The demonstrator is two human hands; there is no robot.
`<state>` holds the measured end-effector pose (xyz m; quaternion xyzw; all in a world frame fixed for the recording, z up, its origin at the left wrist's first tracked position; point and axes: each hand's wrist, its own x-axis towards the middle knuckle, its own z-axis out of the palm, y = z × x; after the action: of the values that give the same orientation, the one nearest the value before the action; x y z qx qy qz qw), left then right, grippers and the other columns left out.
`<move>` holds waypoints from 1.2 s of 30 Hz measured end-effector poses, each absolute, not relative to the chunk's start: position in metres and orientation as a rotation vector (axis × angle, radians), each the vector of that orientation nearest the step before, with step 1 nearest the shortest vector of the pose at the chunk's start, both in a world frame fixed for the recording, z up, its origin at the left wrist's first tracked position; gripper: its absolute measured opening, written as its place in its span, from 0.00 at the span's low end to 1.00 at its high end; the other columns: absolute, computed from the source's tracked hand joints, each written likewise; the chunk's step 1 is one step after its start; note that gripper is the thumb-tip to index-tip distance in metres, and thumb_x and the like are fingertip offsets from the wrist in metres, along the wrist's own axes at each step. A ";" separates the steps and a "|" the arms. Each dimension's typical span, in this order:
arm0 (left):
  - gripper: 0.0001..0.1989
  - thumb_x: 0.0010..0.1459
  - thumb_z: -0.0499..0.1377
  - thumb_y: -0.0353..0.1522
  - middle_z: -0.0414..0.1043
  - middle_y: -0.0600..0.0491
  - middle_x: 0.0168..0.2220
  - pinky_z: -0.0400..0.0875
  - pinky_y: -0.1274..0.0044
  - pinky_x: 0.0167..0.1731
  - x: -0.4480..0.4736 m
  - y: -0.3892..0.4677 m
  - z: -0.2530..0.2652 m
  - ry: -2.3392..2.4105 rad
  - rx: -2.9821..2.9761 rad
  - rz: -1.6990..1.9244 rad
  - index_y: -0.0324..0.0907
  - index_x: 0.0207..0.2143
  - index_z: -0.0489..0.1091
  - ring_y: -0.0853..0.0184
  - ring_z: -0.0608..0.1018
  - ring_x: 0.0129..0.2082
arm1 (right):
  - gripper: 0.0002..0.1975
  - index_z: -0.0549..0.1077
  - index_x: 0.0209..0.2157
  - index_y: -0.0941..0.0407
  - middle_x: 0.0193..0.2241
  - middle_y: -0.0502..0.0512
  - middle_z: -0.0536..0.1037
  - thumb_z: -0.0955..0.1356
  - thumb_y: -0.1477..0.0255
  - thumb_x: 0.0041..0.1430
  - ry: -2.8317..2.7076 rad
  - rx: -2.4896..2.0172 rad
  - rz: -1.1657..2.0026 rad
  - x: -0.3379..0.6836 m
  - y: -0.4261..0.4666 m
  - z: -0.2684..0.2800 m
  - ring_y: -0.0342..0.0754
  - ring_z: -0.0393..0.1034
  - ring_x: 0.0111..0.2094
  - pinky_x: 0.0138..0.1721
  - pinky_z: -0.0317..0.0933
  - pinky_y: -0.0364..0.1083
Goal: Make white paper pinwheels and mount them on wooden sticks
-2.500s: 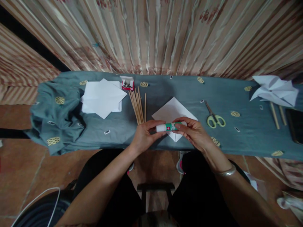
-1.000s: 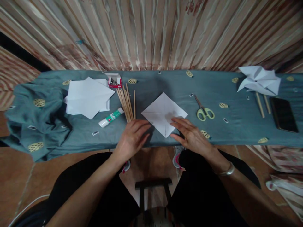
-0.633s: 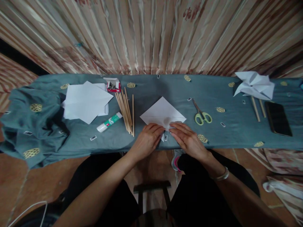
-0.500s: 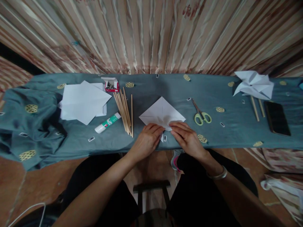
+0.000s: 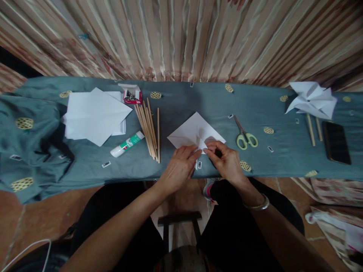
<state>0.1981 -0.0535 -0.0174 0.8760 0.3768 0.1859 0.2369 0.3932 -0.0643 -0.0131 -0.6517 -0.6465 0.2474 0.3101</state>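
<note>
A creased white sheet of paper (image 5: 193,130) lies cornerwise on the cloth in front of me, its near part raised between my hands. My left hand (image 5: 180,164) presses on its lower left side, with fingers together at the middle of the sheet. On the other side, my right hand (image 5: 228,160) pinches a paper flap between thumb and forefinger. My fingertips cover part of the near corner, though a white tip shows below them. Green-handled scissors (image 5: 246,139) rest to the right, apart from my right hand. Several wooden sticks (image 5: 147,130) lie left of the paper.
Farther left are a glue stick (image 5: 127,144), a stack of white paper (image 5: 85,117) and a red box of metal pins (image 5: 132,95). At the right stand a white paper pinwheel (image 5: 314,100) and a dark phone (image 5: 337,142). A curtain (image 5: 181,41) hangs behind the table.
My right hand has lifted slightly and now pinches the flap, its fingers more curled. My left hand stays on the paper. The whole view has shifted a little.
</note>
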 end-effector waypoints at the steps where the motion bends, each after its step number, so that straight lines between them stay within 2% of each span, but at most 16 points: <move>1: 0.20 0.64 0.50 0.27 0.69 0.40 0.56 0.69 0.60 0.50 0.199 -0.054 -0.018 1.039 2.412 0.508 0.38 0.58 0.64 0.54 0.70 0.53 | 0.08 0.76 0.39 0.52 0.32 0.53 0.80 0.68 0.64 0.60 -1.717 -1.716 0.650 0.393 -0.064 -0.013 0.50 0.75 0.34 0.40 0.68 0.49; 7: 0.22 0.66 0.48 0.26 0.64 0.36 0.61 0.67 0.61 0.51 0.201 -0.057 -0.018 1.031 2.495 0.470 0.34 0.61 0.60 0.52 0.69 0.56 | 0.08 0.77 0.39 0.53 0.34 0.54 0.81 0.68 0.67 0.61 -1.740 -1.689 0.645 0.391 -0.062 -0.011 0.50 0.74 0.34 0.41 0.68 0.50; 15: 0.25 0.65 0.46 0.25 0.63 0.40 0.63 0.65 0.62 0.53 0.204 -0.055 -0.015 1.034 2.454 0.405 0.37 0.64 0.56 0.55 0.68 0.57 | 0.08 0.78 0.38 0.52 0.36 0.53 0.82 0.69 0.66 0.60 -1.744 -1.670 0.657 0.392 -0.059 -0.010 0.51 0.76 0.36 0.44 0.68 0.50; 24: 0.28 0.61 0.49 0.24 0.57 0.39 0.66 0.65 0.62 0.52 0.211 -0.052 -0.009 1.074 2.478 0.270 0.35 0.64 0.53 0.54 0.67 0.57 | 0.07 0.78 0.35 0.54 0.29 0.51 0.80 0.68 0.68 0.60 -1.770 -1.707 0.595 0.389 -0.055 -0.007 0.47 0.74 0.30 0.37 0.67 0.45; 36: 0.30 0.58 0.52 0.24 0.56 0.38 0.67 0.67 0.60 0.50 0.217 -0.050 -0.007 1.085 2.484 0.230 0.35 0.64 0.53 0.52 0.67 0.56 | 0.06 0.78 0.36 0.54 0.29 0.51 0.81 0.68 0.70 0.59 -1.747 -1.784 0.593 0.388 -0.054 -0.008 0.47 0.75 0.29 0.36 0.66 0.44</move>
<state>0.2171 -0.0500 -0.0072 0.8930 0.3899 0.0826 0.2092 0.3879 -0.0544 -0.0075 -0.6667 -0.6526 0.2214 0.2838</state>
